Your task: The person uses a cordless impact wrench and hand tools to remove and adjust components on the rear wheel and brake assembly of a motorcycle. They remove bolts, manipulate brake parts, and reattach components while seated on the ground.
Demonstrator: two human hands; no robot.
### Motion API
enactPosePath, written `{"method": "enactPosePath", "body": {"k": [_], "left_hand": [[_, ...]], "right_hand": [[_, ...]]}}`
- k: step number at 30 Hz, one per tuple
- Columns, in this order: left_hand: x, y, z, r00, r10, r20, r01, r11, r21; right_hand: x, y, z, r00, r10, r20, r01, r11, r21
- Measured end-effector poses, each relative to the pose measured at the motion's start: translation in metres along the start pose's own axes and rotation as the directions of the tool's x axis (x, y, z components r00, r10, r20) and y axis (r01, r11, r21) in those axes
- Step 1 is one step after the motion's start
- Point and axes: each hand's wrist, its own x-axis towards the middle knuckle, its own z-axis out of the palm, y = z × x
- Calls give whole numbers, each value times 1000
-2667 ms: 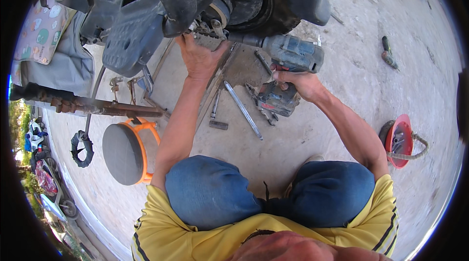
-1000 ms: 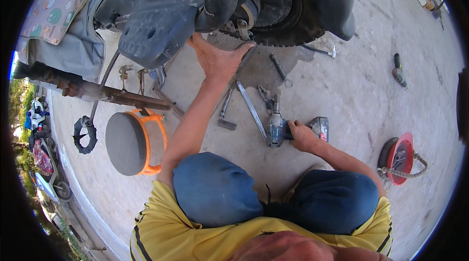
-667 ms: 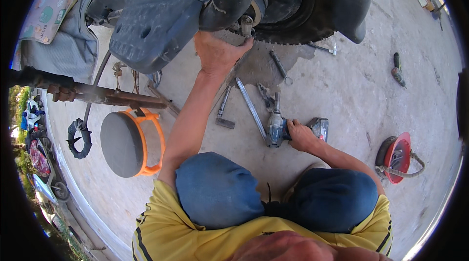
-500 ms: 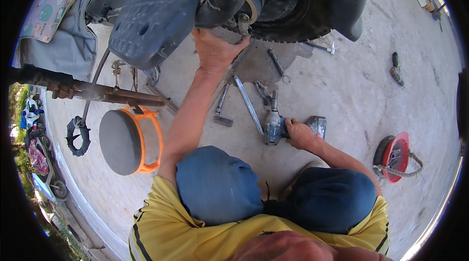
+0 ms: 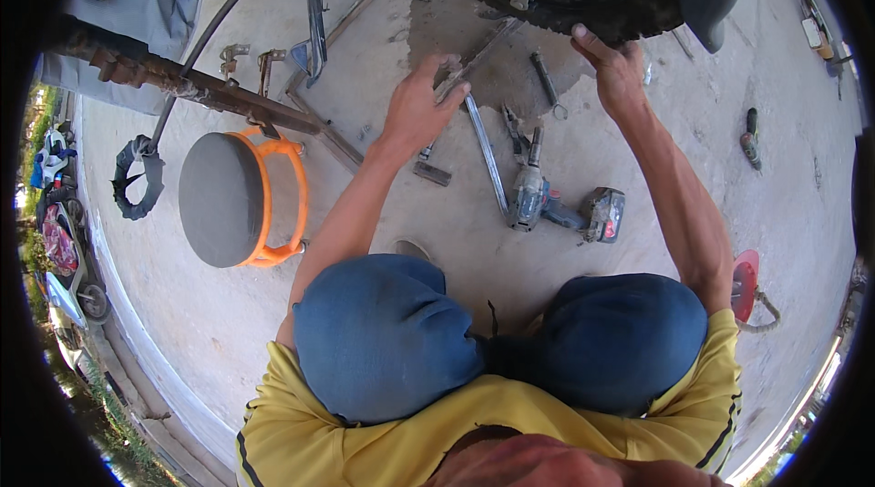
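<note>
My left hand: fingers curled, thumb parted, over rough grey concrete floor.
My right hand: spread at the bottom of the ridged black rubber tyre, contact unclear.
Blue-black pistol-shaped impact wrench: lying on the floor.

The tyre, power driver and concrete floor suggest a vehicle repair workshop.
</note>
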Motion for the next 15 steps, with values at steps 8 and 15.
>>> {"method": "enactPosePath", "body": {"k": [8,15], "left_hand": [[4,-12,1,998,13,-69,-31,963,-268],[21,24,-23,955,75,-286,-189,898,-398]], "right_hand": [[-44,-42,-30,882,-427,-199,335,865,-374],[-29,-60,-1,888,-428,-171,298,816,-495]]}}
